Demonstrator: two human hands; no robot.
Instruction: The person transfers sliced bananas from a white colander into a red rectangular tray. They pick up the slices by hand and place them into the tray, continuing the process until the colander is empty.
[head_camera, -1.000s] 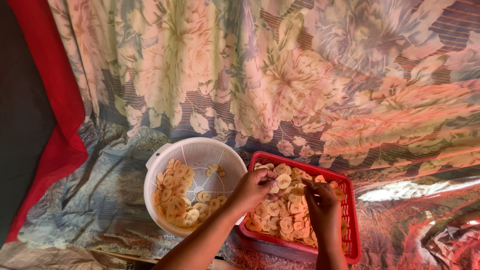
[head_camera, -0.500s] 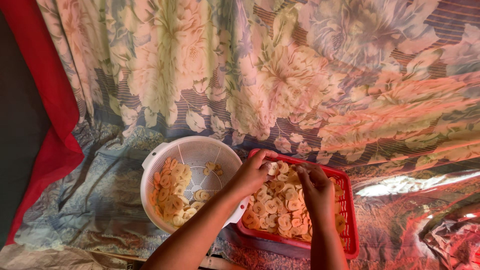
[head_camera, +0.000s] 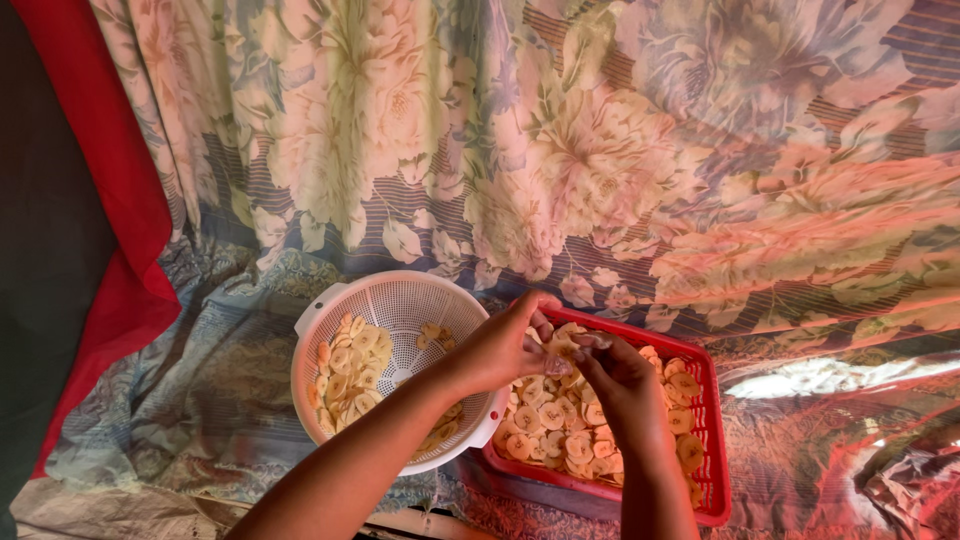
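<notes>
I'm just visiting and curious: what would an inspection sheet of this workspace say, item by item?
Surface: floral cloth spread underneath and rising as a backdrop.
Job's things: red basket filled with pale round slices; white round colander to its left, slices lying along its left side.
Clutter: crinkled shiny sheet at the right.
Hands: left hand and right hand meet over the red basket, fingers pinching slices at its upper left corner.
Cables: nothing seen.
Surroundings: red fabric along the left, dark area beyond it.
</notes>
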